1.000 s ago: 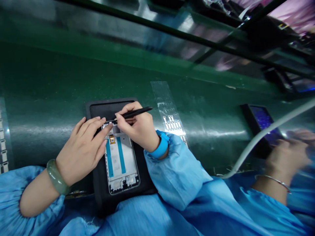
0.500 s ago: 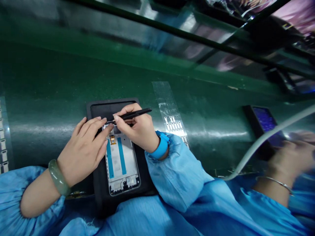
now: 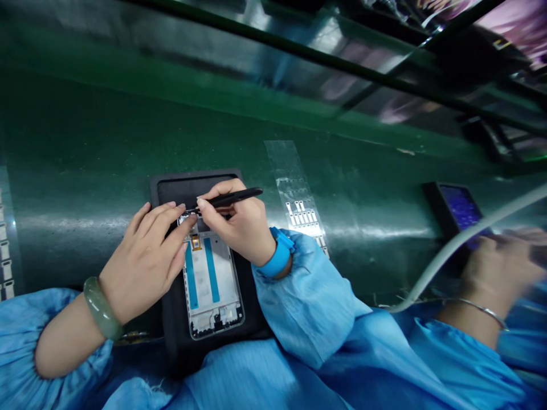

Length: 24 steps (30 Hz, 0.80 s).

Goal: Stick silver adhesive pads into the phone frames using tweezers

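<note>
A phone frame with two blue strips and a small orange flex piece lies on a black padded tray. Across its upper left edge rests my left hand, fingers stretched out and slightly spread, the fingertips touching the frame's top end. My right hand is closed round a slim black pen-shaped tool. The tool slants down to the left, toward the frame's top edge beside my left fingertips. Its tip and the exact spot it meets are hidden by my fingers.
A clear film carrying several small white pieces lies right of the tray; another strip is at the left edge. To the right, a co-worker's blurred hand is near a black tray and a pale hose.
My hands, the tool and the phone frame look almost unmoved. At the right, the co-worker's hand has shifted slightly left.
</note>
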Motion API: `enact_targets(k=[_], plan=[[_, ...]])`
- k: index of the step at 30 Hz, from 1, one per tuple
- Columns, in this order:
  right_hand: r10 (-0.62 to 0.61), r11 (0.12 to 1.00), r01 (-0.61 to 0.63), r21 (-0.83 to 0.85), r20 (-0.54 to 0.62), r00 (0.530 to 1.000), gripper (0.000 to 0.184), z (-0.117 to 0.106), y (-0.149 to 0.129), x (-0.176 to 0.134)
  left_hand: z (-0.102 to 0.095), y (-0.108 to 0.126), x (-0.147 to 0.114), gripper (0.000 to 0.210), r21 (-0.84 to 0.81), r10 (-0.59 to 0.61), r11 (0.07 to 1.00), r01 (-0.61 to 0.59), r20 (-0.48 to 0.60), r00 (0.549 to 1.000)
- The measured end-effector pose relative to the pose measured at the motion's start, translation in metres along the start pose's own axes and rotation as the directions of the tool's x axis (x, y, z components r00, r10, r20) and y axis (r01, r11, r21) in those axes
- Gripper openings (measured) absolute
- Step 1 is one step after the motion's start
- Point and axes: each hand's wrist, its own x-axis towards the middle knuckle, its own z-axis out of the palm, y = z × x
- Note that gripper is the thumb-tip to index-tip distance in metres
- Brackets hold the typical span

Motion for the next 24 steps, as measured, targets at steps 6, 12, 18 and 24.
enact_targets(k=[6, 12, 18, 24], plan=[[0.002, 0.998, -0.005, -0.055, -0.046, 0.999, 0.008, -0.0002, -0.0012, -0.0015, -0.0008, -0.0005, 0.0002, 0.039, -0.012, -0.001, 1.000, 0.001, 0.005, 1.000], [0.062, 0.998, -0.061, 0.033, -0.025, 0.998, 0.008, -0.0027, 0.0023, -0.0004, -0.0005, -0.0004, -0.0003, 0.039, -0.004, -0.008, 1.000, 0.008, 0.007, 1.000], [-0.044, 0.994, 0.041, -0.100, -0.028, 0.999, 0.007, -0.0008, 0.0003, -0.0023, -0.0012, 0.0000, 0.0002, 0.039, -0.008, -0.004, 1.000, 0.004, 0.002, 1.000], [0.015, 1.000, -0.015, -0.015, -0.012, 1.000, 0.007, -0.0030, 0.0024, -0.0003, -0.0012, -0.0001, 0.0006, 0.039, -0.008, -0.016, 1.000, 0.016, 0.013, 1.000]])
